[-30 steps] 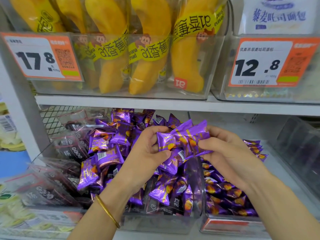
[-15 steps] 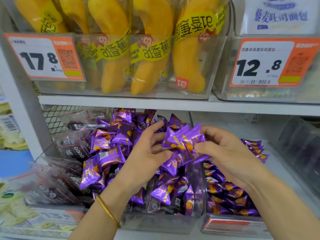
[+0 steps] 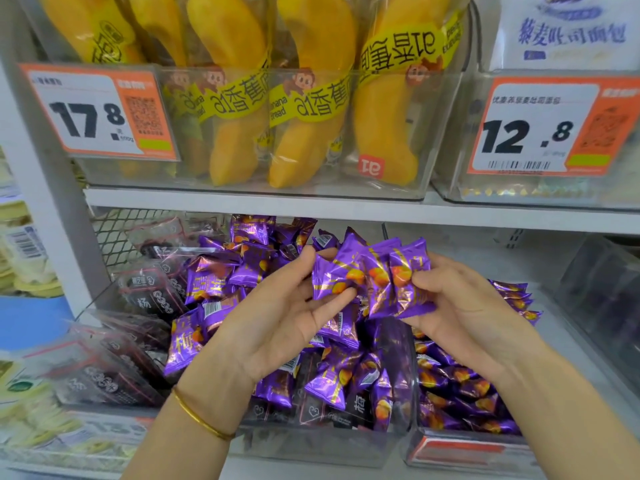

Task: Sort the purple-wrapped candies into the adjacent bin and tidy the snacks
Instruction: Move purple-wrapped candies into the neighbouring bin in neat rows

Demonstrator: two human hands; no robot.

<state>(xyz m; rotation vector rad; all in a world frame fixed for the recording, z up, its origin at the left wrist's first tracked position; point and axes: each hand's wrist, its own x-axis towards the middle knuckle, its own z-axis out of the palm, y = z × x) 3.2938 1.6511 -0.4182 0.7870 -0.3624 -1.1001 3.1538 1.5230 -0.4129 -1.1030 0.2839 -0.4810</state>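
Together both hands, left hand (image 3: pixel 277 318) and right hand (image 3: pixel 462 308), pinch four purple candies (image 3: pixel 379 271).

At twelve o'clock, yellow banana bread packs (image 3: pixel 239 98) upright in a clear bin (image 3: pixel 429 140); at ten o'clock, orange price tag (image 3: pixel 100 112) reading 17.8; at two o'clock, second tag (image 3: pixel 540 129) reading 12.8 below a white bread bag (image 3: pixel 568 29); at nine o'clock, wire mesh (image 3: pixel 114 233) beneath the white shelf (image 3: pixel 450 216).
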